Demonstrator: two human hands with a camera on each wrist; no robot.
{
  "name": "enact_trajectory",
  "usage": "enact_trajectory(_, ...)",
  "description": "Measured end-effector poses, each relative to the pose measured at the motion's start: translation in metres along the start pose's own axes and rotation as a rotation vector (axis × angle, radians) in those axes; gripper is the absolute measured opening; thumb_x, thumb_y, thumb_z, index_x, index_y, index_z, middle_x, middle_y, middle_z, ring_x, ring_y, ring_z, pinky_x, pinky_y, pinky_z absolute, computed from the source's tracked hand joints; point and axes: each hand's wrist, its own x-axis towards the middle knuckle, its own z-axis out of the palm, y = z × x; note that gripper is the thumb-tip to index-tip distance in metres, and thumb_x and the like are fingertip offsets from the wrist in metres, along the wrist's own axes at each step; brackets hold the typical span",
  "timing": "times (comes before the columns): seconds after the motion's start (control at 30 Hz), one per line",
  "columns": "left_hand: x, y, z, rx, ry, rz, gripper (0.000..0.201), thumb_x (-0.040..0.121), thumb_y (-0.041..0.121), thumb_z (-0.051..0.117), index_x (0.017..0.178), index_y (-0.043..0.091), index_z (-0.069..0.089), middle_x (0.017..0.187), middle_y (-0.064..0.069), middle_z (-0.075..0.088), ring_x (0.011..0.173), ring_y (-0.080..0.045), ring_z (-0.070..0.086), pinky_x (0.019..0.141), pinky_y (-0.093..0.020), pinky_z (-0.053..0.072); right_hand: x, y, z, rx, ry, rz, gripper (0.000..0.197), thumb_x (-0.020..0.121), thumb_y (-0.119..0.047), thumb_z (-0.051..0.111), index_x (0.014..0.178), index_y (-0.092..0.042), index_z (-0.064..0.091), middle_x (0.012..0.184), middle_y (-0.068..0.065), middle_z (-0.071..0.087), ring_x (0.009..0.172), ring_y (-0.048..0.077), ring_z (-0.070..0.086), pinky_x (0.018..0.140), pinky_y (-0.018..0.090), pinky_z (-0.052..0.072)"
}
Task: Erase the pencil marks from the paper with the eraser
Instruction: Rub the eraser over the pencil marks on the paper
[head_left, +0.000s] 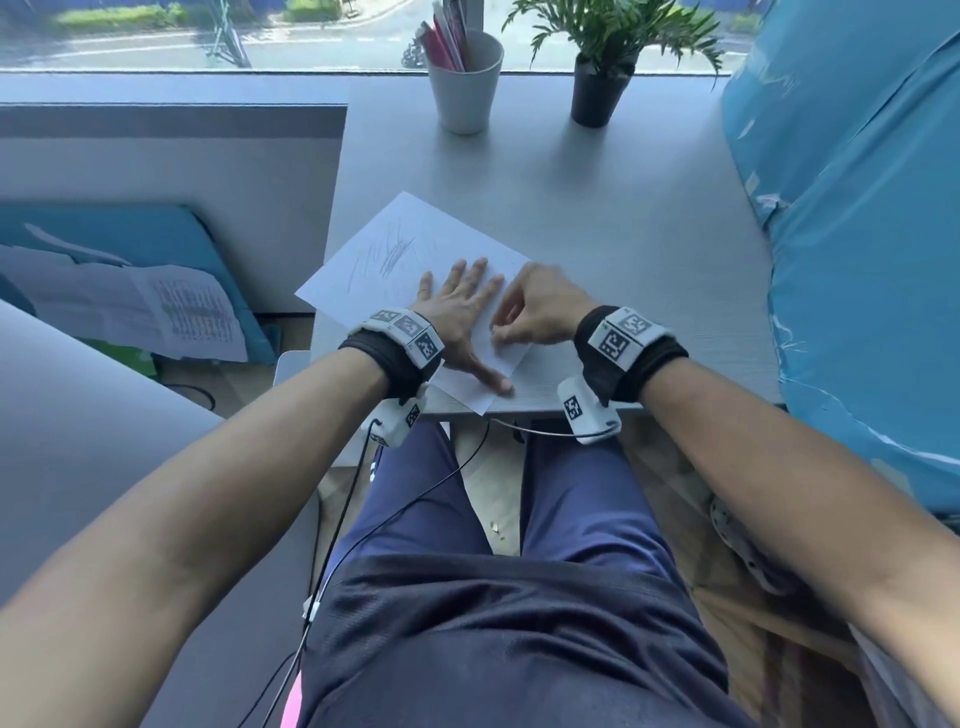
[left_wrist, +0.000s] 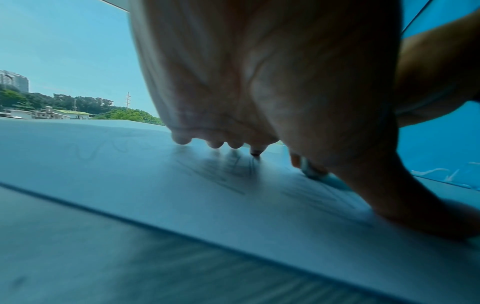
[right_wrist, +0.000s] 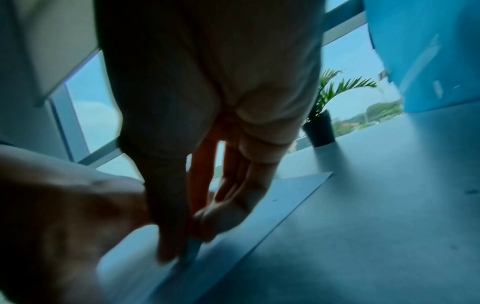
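I saw the grey tabletop (head_left: 597, 218) filling the middle of the head view, with blue wrapped material (head_left: 857, 234) along its right side. On its near left part lay the sheet of paper (head_left: 363, 260), turned at an angle, one corner reaching the near edge. Pencil marks (head_left: 389, 252) covered the far left part of the sheet. At the far edge stood a dark potted plant (head_left: 597, 88) and, to its left, a pale cup (head_left: 467, 83) holding pens.

My left hand (head_left: 462, 312) lay flat on the paper with fingers spread and straight, pressing the sheet down. My right hand (head_left: 540, 312) sat just right of it, touching it, fingers curled downward. In the right wrist view, blurred, thumb and fingers pinched a small pale eraser (right_wrist: 192, 250) against the paper; the left wrist view showed it (left_wrist: 311, 172) resting on the sheet beside the left thumb.
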Motion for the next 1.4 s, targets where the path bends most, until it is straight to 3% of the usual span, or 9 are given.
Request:
enact_trajectory(0.17,0.002,-0.002,0.003,-0.021,0.026,0.04,0.156,0.044,0.089,0.07,0.158,0.021,-0.013,0.165,0.001,-0.022,0.151,-0.023,-0.021,0.12,-0.058,-0.009,0.009,0.009,-0.013,0.03,0.194,0.098,0.012,0.072,-0.02,0.079,0.084,-0.017,0.08,0.073,-0.003,0.071,0.07,0.005,0.063,0.07,0.017,0.052)
enact_trajectory(0.33,0.003,-0.004,0.004,-0.013,0.029,0.045,0.156,0.043,0.093,0.065,0.157,0.024,-0.016,0.164,0.001,-0.026,0.15,-0.023,-0.024,0.119,-0.059,-0.01,-0.004,-0.001,0.001,0.005,-0.089,-0.026,0.009,0.07,-0.017,0.082,0.079,-0.017,0.079,0.065,-0.005,0.071,0.051,0.0,0.062,0.055,0.013,0.048)
enact_trajectory(0.47,0.005,-0.005,0.006,-0.019,0.022,0.036,0.159,0.039,0.095,0.065,0.157,0.026,-0.016,0.164,0.002,-0.026,0.15,-0.024,-0.024,0.119,-0.059,-0.011,0.005,0.007,-0.007,0.066,0.138,0.053,0.013,0.071,-0.019,0.081,0.084,-0.016,0.08,0.07,-0.004,0.07,0.06,0.0,0.06,0.064,0.016,0.05)
enact_trajectory(0.6,0.008,-0.005,0.008,0.005,0.031,0.026,0.163,0.034,0.097,0.062,0.156,0.026,-0.019,0.163,0.002,-0.028,0.149,-0.023,-0.026,0.117,-0.058,-0.014,-0.01,-0.008,0.011,-0.046,-0.092,-0.105,0.008,0.073,-0.017,0.08,0.081,-0.018,0.08,0.06,-0.011,0.063,0.053,-0.004,0.055,0.049,0.005,0.037)
enact_trajectory(0.77,0.004,-0.003,0.006,-0.012,0.016,0.032,0.16,0.039,0.093,0.067,0.156,0.026,-0.019,0.162,0.002,-0.028,0.149,-0.023,-0.026,0.117,-0.058,-0.014,0.0,-0.001,0.004,-0.009,0.134,-0.034,0.011,0.072,-0.018,0.08,0.082,-0.015,0.08,0.073,-0.002,0.073,0.056,-0.001,0.056,0.048,0.0,0.035)
enact_trajectory(0.9,0.005,-0.003,0.006,-0.002,0.012,0.026,0.162,0.036,0.095,0.065,0.156,0.026,-0.02,0.162,0.002,-0.031,0.148,-0.022,-0.028,0.116,-0.059,-0.016,-0.008,-0.008,0.01,-0.043,-0.091,-0.094,0.009,0.072,-0.016,0.081,0.082,-0.018,0.08,0.069,-0.007,0.069,0.06,0.001,0.06,0.051,0.006,0.042)
enact_trajectory(1.07,0.004,0.0,0.003,0.008,-0.003,0.013,0.155,0.039,0.094,0.067,0.155,0.038,-0.019,0.161,-0.002,-0.031,0.149,-0.027,-0.027,0.114,-0.068,-0.012,0.004,0.007,-0.003,0.051,0.167,0.04,0.016,0.071,-0.018,0.082,0.087,-0.015,0.08,0.073,-0.006,0.07,0.066,0.002,0.063,0.063,0.011,0.048)
enact_trajectory(1.2,0.005,0.003,0.002,0.018,-0.034,-0.011,0.154,0.037,0.093,0.07,0.154,0.042,-0.017,0.16,-0.004,-0.035,0.147,-0.028,-0.03,0.11,-0.071,-0.012,-0.004,0.001,0.004,-0.052,-0.117,-0.089,0.012,0.07,-0.02,0.083,0.082,-0.021,0.08,0.067,-0.012,0.068,0.055,-0.007,0.057,0.049,0.003,0.037)
enact_trajectory(1.4,-0.001,0.005,0.0,0.033,-0.017,-0.012,0.148,0.043,0.089,0.072,0.155,0.042,-0.012,0.162,-0.004,-0.03,0.149,-0.029,-0.026,0.111,-0.073,-0.009,0.013,0.019,-0.013,0.017,0.214,0.058,0.015,0.072,-0.019,0.081,0.087,-0.014,0.08,0.079,-0.002,0.074,0.067,0.003,0.062,0.057,0.003,0.041)
